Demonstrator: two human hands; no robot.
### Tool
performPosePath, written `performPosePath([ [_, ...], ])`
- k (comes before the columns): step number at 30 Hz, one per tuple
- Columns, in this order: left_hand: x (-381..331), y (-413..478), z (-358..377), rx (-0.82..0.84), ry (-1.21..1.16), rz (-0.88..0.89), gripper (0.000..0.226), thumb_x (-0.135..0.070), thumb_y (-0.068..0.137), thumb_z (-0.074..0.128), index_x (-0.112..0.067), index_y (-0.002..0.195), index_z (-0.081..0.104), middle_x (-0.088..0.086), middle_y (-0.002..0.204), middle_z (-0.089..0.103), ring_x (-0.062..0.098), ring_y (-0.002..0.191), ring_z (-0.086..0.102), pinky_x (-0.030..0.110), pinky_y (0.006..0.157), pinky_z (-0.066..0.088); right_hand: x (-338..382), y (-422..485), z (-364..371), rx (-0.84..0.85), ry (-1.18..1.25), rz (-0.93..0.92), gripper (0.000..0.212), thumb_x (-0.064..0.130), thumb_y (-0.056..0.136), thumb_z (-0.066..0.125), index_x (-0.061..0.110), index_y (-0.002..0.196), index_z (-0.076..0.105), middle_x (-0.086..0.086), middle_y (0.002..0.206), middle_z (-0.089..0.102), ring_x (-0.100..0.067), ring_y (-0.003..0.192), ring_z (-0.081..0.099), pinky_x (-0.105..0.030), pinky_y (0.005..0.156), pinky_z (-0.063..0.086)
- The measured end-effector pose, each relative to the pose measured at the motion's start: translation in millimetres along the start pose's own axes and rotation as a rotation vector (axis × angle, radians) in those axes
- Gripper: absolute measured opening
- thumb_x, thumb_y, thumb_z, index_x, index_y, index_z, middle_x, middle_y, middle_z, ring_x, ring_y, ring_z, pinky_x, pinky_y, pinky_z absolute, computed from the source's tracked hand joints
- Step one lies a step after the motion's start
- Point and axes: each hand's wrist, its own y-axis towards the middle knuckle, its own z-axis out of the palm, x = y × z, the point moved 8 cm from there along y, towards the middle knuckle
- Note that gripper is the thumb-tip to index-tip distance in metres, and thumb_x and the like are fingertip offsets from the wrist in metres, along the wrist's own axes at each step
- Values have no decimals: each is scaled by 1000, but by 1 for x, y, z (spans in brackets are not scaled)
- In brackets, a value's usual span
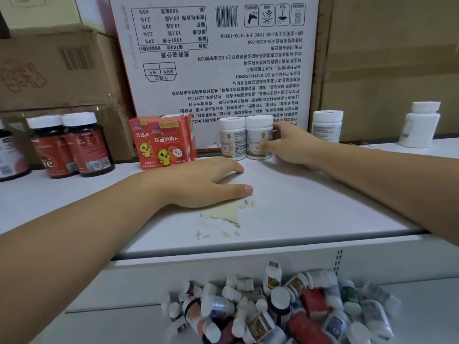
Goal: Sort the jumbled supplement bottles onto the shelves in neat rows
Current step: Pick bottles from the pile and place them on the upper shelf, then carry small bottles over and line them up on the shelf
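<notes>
Right grip, a bare hand reaching in from the right, curled round the right-hand white gold-labelled bottle: thumb across the label's front, fingers round the bottle's right side. The bottle stands upright on the upper shelf, close against the left-hand white gold-labelled bottle, a twin of it; the pair forms a short row at the back of the shelf. Left grip spread flat, palm down on the shelf, fingers straight and holding nothing, just in front of the red boxes, with a yellowish stain showing beside and below the thumb.

The red boxes, two side by side with a yellow chick printed on each, stand left of the white pair. Farther left, two dark red-labelled bottles with white caps stand side by side; a third dark bottle is cut off by the frame's edge. Right of the held bottle, apart from it, stands a white blue-labelled bottle, and well beyond that a plain white bottle.

Behind the row: a white printed carton, its text upside down, flanked by brown cartons. On the lower shelf, the jumbled bottles lie heaped, white, red and dark, mostly on their sides.
</notes>
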Motion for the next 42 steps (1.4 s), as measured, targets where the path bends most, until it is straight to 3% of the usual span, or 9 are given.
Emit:
performPosePath([
  [5, -9, -10, -15, -70, 109, -49, 61, -66, 88, 43, -30, 137, 48, -11, 137, 52, 11, 121, 51, 29, 103, 40, 14, -28, -9, 100, -317, 1, 36, 26, 94, 58, 10, 126, 58, -7, 119, 63, -23, 102, 57, -25, 82, 40],
  [7, -7, -21, -22, -60, 106, -80, 57, -65, 88, 47, -32, 135, 50, -13, 131, 56, 10, 116, 54, 33, 103, 44, 21, -49, -12, 152, -354, -17, 38, 28, 92, 59, 18, 129, 59, -4, 126, 61, -21, 106, 58, -26, 87, 45],
  [10, -2, -53, -25, -31, 111, -115, 51, -63, 88, 50, -36, 130, 53, -15, 124, 58, 10, 113, 56, 32, 100, 45, 32, -92, -14, 175, -351, -26, 27, 35, 90, 62, 28, 115, 68, 5, 115, 66, -16, 104, 60, -28, 92, 46],
  [14, 7, -111, -30, -161, 108, -131, 44, -59, 89, 52, -37, 127, 55, -12, 124, 59, 10, 108, 56, 30, 93, 44, 58, -156, -17, 90, -283, -76, 17, 34, 89, 61, 28, 101, 72, 9, 102, 70, -15, 100, 64, -29, 88, 50],
  [20, 25, -219, -30, -427, 74, -130, 47, -62, 85, 50, -38, 124, 58, -11, 125, 60, 11, 108, 57, 35, 87, 48, 88, -250, -6, -80, -320, -88, 26, 37, 91, 57, 30, 115, 65, 2, 119, 63, -15, 99, 60, -29, 81, 44],
  [23, 34, -273, -16, -539, 51, -121, 51, -67, 85, 47, -35, 122, 60, -10, 125, 61, 15, 111, 57, 37, 89, 46, 94, -295, 8, -158, -331, -78, 31, 39, 90, 57, 30, 120, 62, 2, 129, 58, -15, 105, 56, -30, 87, 42],
  [29, 70, -329, 65, -450, -8, -234, 40, -54, 89, 55, -31, 122, 62, -6, 127, 61, 19, 115, 57, 37, 92, 44, 67, -364, 67, -193, -271, 44, 30, 36, 90, 57, 30, 119, 63, 4, 127, 58, -18, 121, 50, -33, 97, 38],
  [34, 116, -348, 153, -397, -186, -379, 35, -45, 90, 61, -26, 118, 66, -5, 119, 64, 18, 106, 61, 36, 90, 48, 26, -392, 132, -171, -190, 150, 29, 32, 89, 59, 26, 116, 67, 6, 116, 63, -15, 103, 59, -32, 89, 47],
  [42, 171, -313, 268, -355, -453, -523, 27, -31, 90, 65, -19, 115, 68, 1, 114, 67, 13, 92, 59, 28, 85, 44, -51, -379, 237, -48, 2, 321, 34, 24, 91, 62, 18, 124, 63, 3, 123, 64, -11, 110, 57, -21, 85, 40],
])
